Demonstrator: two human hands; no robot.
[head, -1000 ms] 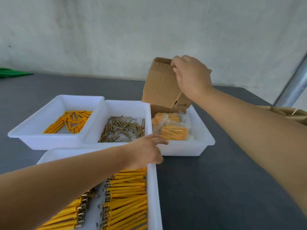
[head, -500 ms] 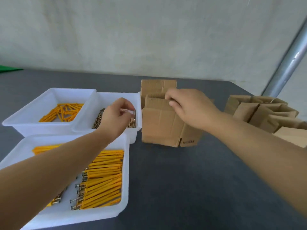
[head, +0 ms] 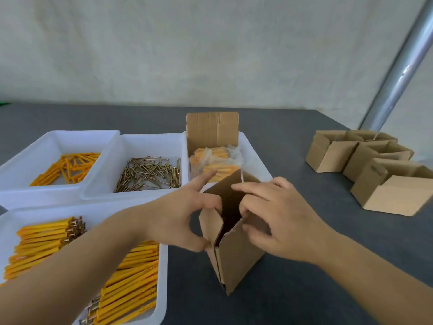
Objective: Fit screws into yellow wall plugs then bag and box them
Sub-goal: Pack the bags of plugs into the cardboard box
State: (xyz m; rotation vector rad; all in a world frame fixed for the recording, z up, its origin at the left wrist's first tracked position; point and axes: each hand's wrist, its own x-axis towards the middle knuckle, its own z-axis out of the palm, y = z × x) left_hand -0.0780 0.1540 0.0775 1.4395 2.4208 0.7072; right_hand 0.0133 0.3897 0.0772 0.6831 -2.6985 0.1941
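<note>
A dark grey matte tabletop [head: 304,289] runs back to a pale mottled wall [head: 210,48]; a slanted silver metal pole [head: 398,73] rises at right. Both hands' fingers, left hand [head: 180,219] and right hand [head: 281,216], pinch the flaps of the small open brown cardboard box [head: 236,256] standing just beside the white plastic trays [head: 161,266].

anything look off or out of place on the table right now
One thing: a flattened cardboard box stands upright inside the far right white tray, leaning at its back behind the bagged plugs, while the other boxes sit on the table to the right. Nothing looks spilled or damaged.
</note>
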